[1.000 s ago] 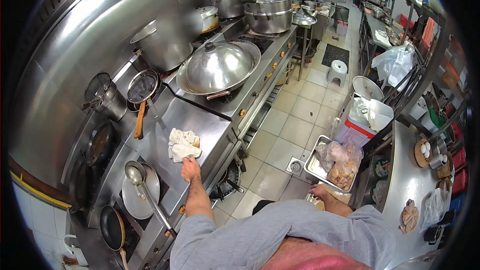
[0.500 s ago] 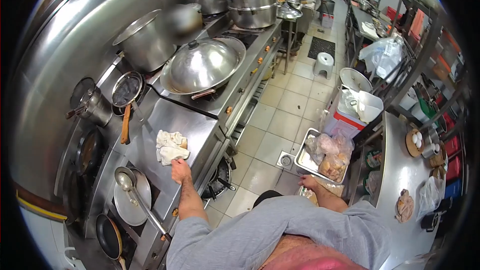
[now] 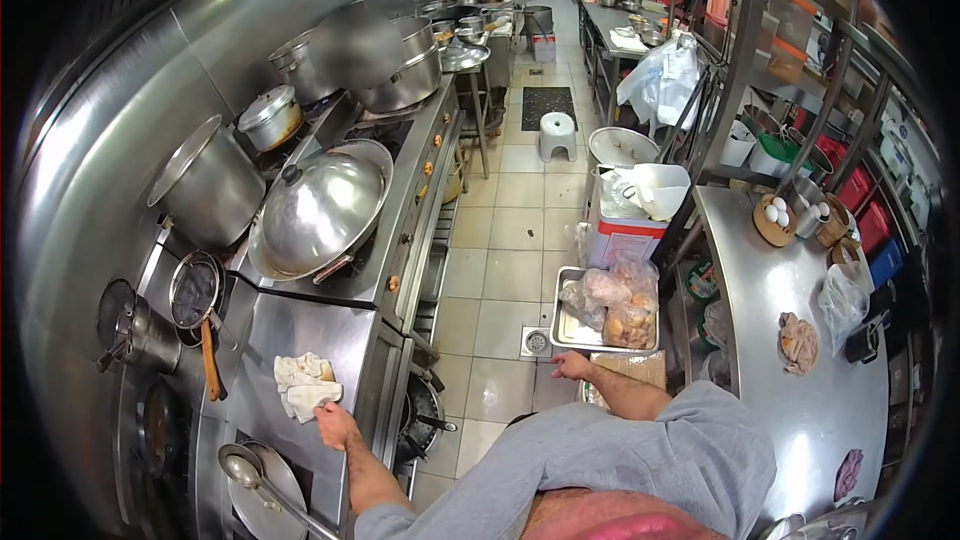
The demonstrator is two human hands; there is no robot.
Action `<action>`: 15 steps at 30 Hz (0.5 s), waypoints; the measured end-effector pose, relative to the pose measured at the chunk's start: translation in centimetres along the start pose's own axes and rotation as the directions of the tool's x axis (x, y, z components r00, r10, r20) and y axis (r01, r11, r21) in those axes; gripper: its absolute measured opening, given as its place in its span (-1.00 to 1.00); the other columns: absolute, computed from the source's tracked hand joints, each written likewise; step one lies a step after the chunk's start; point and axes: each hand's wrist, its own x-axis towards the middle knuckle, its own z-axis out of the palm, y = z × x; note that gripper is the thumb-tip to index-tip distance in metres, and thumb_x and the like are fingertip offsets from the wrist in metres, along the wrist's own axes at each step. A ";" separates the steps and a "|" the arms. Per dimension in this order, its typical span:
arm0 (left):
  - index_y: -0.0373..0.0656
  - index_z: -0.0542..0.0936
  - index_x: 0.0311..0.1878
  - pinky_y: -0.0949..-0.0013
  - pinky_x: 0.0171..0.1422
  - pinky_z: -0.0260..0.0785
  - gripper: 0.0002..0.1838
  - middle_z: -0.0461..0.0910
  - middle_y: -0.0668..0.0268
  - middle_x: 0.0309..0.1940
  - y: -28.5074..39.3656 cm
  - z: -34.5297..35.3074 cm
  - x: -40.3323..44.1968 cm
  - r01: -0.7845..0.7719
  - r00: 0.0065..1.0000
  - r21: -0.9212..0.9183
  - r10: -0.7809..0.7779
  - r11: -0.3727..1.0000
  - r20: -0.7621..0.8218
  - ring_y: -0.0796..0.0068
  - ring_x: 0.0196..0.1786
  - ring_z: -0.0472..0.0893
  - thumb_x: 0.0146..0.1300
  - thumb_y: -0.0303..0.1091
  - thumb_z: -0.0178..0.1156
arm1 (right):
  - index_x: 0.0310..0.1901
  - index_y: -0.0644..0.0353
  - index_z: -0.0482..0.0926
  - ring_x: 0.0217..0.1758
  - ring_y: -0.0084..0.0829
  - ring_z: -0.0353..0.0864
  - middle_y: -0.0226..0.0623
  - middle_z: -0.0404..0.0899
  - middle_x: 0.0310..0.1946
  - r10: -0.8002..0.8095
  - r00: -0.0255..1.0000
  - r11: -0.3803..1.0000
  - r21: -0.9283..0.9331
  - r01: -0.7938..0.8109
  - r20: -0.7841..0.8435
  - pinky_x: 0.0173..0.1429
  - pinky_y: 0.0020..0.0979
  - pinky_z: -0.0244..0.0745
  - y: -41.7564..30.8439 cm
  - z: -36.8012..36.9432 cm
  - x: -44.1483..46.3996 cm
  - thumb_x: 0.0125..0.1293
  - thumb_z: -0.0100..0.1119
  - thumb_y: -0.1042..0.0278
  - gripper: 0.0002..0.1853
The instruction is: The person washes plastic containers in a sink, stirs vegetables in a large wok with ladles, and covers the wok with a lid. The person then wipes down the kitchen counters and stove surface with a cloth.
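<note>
My left hand (image 3: 336, 426) pinches the near corner of a crumpled white cloth (image 3: 305, 386), which lies on the bare steel top beside the stove. My right hand (image 3: 571, 365) is held out low over the floor, fingers apart, with nothing in it. Just beyond it sits a metal tray (image 3: 563, 320) holding plastic bags of food (image 3: 622, 302). A flat package (image 3: 636, 368) lies below my right forearm.
A domed wok lid (image 3: 322, 212), a tall pot (image 3: 210, 185) and a wood-handled strainer (image 3: 210, 360) stand along the left. A ladle (image 3: 250, 476) rests over a round lid. At right, a steel counter (image 3: 770, 290) holds eggs; a stool (image 3: 557, 136) stands in the aisle.
The view has turned to the right. My right hand has moved off the flat package toward the aisle, and its fingers show apart. My left hand still holds the cloth.
</note>
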 end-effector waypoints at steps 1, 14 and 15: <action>-0.08 0.44 -0.27 0.01 -0.30 0.39 -0.73 0.60 0.15 -0.42 0.2 -0.2 -0.2 -0.001 1.000 -0.002 0.001 1.000 0.005 0.07 -0.35 0.59 0.20 -0.11 -0.13 | 0.08 0.23 0.44 -0.48 -0.58 0.46 -0.33 0.61 -0.38 0.030 0.999 0.998 -0.055 -0.030 0.012 -0.47 -0.48 0.38 0.0 0.1 -0.1 -0.05 0.39 0.28 -0.39; -0.10 0.43 -0.28 -0.01 -0.30 0.36 -0.72 0.59 0.12 -0.43 0.4 -0.1 0.3 0.012 1.000 0.021 -0.013 1.000 0.021 0.05 -0.35 0.58 0.20 -0.10 -0.12 | 0.03 0.07 0.52 -0.65 -0.40 0.47 -0.20 0.59 -0.41 0.180 0.983 0.950 -0.255 -0.180 -0.027 -0.57 -0.40 0.44 5.0 -0.5 -1.7 0.17 0.13 0.03 -0.56; -0.10 0.43 -0.28 -0.01 -0.30 0.36 -0.72 0.59 0.12 -0.43 0.5 -0.2 0.3 0.022 0.999 0.023 -0.023 0.999 0.028 0.05 -0.35 0.58 0.20 -0.10 -0.12 | 0.02 0.07 0.52 -0.64 -0.41 0.47 -0.21 0.58 -0.41 0.199 0.980 0.945 -0.261 -0.197 -0.018 -0.57 -0.39 0.44 4.7 -0.6 -1.5 0.18 0.10 0.02 -0.56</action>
